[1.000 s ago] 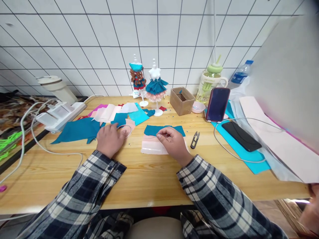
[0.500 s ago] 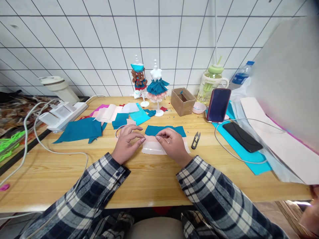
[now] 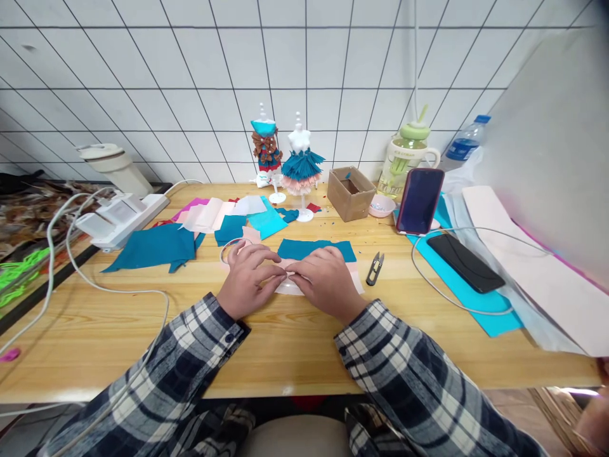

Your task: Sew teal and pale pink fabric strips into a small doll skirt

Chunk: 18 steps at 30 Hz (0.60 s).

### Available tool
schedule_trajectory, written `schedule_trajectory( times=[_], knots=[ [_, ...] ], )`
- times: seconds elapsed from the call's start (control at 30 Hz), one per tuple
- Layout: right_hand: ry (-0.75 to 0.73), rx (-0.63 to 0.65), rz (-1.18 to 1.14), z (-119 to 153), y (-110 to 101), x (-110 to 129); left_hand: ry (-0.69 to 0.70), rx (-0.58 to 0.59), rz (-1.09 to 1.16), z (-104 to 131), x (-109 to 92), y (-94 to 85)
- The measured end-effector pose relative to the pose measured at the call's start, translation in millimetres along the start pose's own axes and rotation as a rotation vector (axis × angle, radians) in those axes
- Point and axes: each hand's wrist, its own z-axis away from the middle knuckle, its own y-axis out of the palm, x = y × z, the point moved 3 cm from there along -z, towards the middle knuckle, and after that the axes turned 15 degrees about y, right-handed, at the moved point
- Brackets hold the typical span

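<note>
In the lower center of the frame my left hand [image 3: 251, 279] and right hand [image 3: 328, 280] meet at the fingertips, thumbs and forefingers pinched close; whatever is between them is too small for me to tell. Beneath them, on the pale wooden table [image 3: 285, 343], lies a translucent pale pink fabric sheet [image 3: 289, 287], partly hidden by my hands. Just beyond it is a flat teal fabric strip [image 3: 318, 249], and black-handled metal snips [image 3: 375, 270] lie right of my right hand. Farther, at upper center, stand two small white dress forms in ruffled skirts [image 3: 299, 141], with an open brown cardboard box [image 3: 351, 198] to their right, near the white tiled wall [image 3: 190, 57].
</note>
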Motion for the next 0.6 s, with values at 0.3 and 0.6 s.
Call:
schedule_trajectory(
  times=[0.3, 0.6],
  knots=[
    [0.263, 0.155, -0.005, -9, -24, -44, -0.107, -0.004, 0.088, 2, 1, 12.8],
    [0.56, 0.474, -0.042, 0, -21, -64, -0.077, 0.287, 0.274, -23, -27, 47.7]
  ],
)
